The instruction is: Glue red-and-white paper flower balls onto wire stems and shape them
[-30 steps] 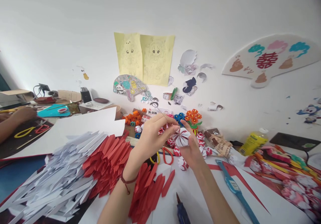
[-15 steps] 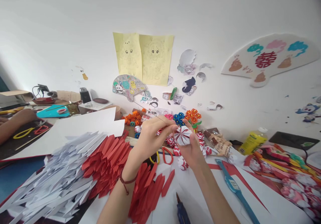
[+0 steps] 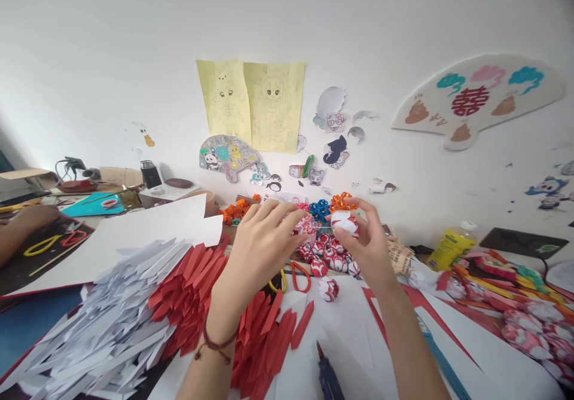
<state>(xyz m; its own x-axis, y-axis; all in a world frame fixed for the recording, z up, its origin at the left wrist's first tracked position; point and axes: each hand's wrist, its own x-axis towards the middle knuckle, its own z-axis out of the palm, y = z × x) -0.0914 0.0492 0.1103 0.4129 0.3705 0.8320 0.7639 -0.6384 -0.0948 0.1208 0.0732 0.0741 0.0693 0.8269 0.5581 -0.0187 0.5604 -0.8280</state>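
In my right hand [image 3: 370, 238] is a red-and-white folded paper ball [image 3: 344, 225], gripped between thumb and fingers. My left hand [image 3: 266, 238] is to its left with fingertips pinched together. A thin pale thread [image 3: 320, 227], or perhaps a wire, stretches from those fingertips to the ball. Beneath the hands lie several finished red-and-white paper balls [image 3: 325, 249], and a single paper ball [image 3: 329, 289] sits apart on the white paper. Closer to me are heaps of folded red paper strips [image 3: 264, 340] and white paper strips [image 3: 112, 310].
A dark-blue pointed tool [image 3: 329, 376] lies in front of me. Behind the hands are red-handled scissors [image 3: 301, 276] and orange flowers [image 3: 235, 210]. To the right stand a yellow bottle [image 3: 452, 247] and a teal tool [image 3: 442, 358]. Another person's hand [image 3: 33, 220] rests at far left.
My hands have moved apart, the right one carrying the paper ball rightward and turning it so its side faces me. The thread now spans the gap between them.
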